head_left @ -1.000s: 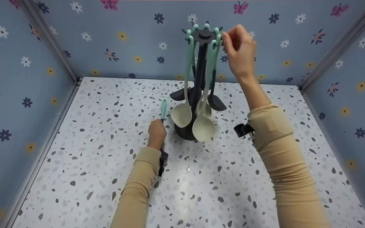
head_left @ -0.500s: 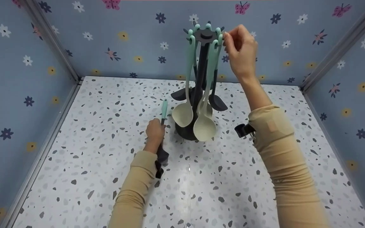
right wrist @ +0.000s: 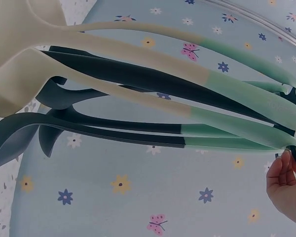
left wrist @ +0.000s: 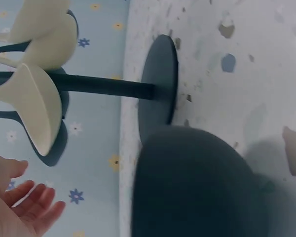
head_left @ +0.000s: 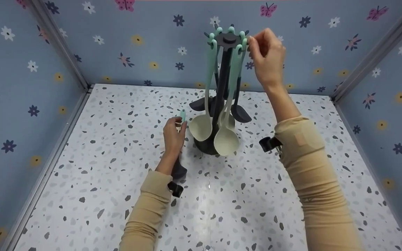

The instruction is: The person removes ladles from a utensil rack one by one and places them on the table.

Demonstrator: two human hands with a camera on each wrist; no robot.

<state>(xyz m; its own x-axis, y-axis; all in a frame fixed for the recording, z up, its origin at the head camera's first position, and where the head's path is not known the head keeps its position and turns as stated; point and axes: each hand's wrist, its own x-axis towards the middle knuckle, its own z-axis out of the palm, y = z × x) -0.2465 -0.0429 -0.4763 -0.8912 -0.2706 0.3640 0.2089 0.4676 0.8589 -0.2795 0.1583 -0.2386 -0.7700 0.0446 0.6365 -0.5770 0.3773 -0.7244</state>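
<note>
Mint-handled kitchen utensils hang from a dark utensil stand [head_left: 223, 75], among them cream ladles [head_left: 226, 141] at the front. My right hand [head_left: 270, 57] is raised at the stand's top right. In the right wrist view, its thumb and fingers [right wrist: 285, 170] pinch the tip of a dark hook beside the handle ends. To the left of the stand, a dark-headed utensil [head_left: 179, 170] with a mint handle lies on the table; its exact kind is unclear. Over its handle is my left hand [head_left: 173, 136], thumb and fingers apart. The left wrist view shows those fingers [left wrist: 34, 202] loosely spread, holding nothing.
The speckled white table [head_left: 257, 195] meets blue flowered panels [head_left: 141, 42] at the back and both sides. The stand's round dark base [left wrist: 160, 89] stands on the table. Dark utensil heads [head_left: 241, 114] hang around the pole, close to one another.
My left hand first drew back slightly from the lying utensil's middle, then moved up along its handle and spread its fingers. The right hand keeps its pinch at the hook.
</note>
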